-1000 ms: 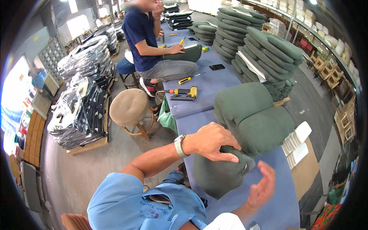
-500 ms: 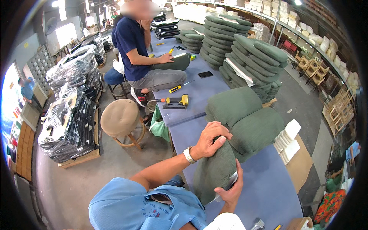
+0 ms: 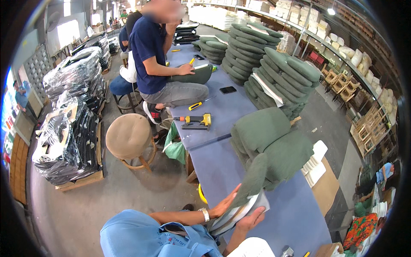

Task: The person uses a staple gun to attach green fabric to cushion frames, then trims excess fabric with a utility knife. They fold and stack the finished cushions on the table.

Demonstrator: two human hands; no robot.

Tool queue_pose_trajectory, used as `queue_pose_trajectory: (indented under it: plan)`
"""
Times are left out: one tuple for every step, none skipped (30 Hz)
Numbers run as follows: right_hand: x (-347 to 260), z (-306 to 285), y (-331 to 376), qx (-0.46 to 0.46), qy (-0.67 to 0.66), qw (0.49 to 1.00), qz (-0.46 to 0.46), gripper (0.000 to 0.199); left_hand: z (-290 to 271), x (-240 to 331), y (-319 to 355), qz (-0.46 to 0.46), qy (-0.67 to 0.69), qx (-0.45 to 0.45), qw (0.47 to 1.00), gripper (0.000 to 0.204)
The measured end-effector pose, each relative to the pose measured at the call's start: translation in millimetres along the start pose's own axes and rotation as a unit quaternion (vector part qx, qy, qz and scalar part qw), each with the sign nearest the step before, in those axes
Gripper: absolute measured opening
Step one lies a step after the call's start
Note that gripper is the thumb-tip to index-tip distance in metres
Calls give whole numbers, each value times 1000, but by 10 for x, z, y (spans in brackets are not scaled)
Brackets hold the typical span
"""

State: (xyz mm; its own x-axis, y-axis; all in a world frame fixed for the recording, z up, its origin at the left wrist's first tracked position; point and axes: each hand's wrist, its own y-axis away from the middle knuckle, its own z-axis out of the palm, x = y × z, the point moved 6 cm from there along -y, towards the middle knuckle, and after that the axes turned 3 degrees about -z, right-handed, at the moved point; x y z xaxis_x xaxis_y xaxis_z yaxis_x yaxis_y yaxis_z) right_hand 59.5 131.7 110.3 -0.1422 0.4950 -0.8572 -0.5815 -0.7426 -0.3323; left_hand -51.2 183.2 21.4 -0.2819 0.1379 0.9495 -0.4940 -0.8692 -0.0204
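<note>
Between my hands a dark green upholstered cushion point(image 3: 253, 176) stands tilted on edge, its pale underside point(image 3: 239, 210) turned toward my right. My left hand point(image 3: 224, 205), with a watch at the wrist, grips the green side. A white flap shows by my right hand point(image 3: 251, 218), which holds the underside edge with curled fingers. Just beyond, more green cushions point(image 3: 287, 155) lie piled on the blue-covered table point(image 3: 295, 210), close to the held one. Part of the cushion's lower end is hidden by my hands and shirt.
A yellow-and-black staple gun point(image 3: 198, 121), a yellow-handled screwdriver point(image 3: 196, 106) and a phone point(image 3: 227, 90) lie farther up the table. Tall cushion stacks point(image 3: 286, 79) line its right side. A co-worker point(image 3: 150, 60) sits at the far left edge. A beige stool point(image 3: 128, 135) stands left.
The held cushion has turned from its green face to show its pale underside. My left hand has come down from its top edge to its side. The view has shifted slightly.
</note>
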Motion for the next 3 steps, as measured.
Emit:
queue_pose_trajectory:
  plan:
    - [-71, 69, -1, 87, 6, 996, 22, 64, 59, -98, 44, -61, 46, -65, 995, 75]
    - [-153, 141, 27, 171, 9, 984, 49, 67, 50, -203, 55, -122, 89, -123, 981, 77]
    - [-308, 231, -53, 139, 18, 989, 51, 72, 29, -238, 167, -130, 88, -115, 981, 77]
